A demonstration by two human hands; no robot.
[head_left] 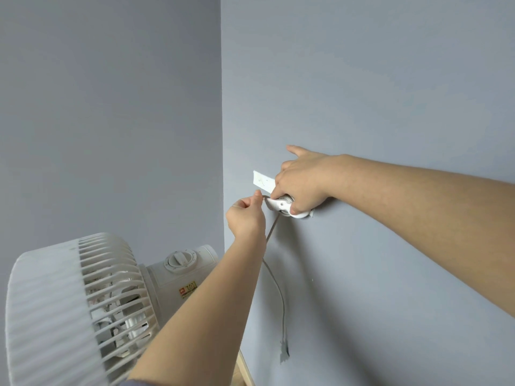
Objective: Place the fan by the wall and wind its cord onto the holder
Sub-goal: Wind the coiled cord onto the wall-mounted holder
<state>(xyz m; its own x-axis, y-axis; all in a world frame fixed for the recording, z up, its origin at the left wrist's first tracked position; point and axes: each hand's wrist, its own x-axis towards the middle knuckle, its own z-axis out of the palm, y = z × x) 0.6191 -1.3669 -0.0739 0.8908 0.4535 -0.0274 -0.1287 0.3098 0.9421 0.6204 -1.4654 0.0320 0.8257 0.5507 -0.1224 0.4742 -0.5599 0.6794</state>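
Note:
A white fan [83, 302] with a ribbed grille stands at the lower left, close to the wall corner. Its grey cord [280, 291] runs up the blue-grey wall [362, 93] to a white cord holder [281, 206] fixed there, and a loose end hangs down with the plug [284, 355] near the bottom. My left hand [246, 215] pinches the cord just left of the holder. My right hand [303, 182] grips the holder from above, thumb stretched out along the wall. Part of the holder is hidden under my right fingers.
A white label or plate [263, 181] is stuck on the wall just above the holder. A wooden skirting strip [245, 369] shows at the bottom. The wall corner [222, 135] runs vertically beside the fan.

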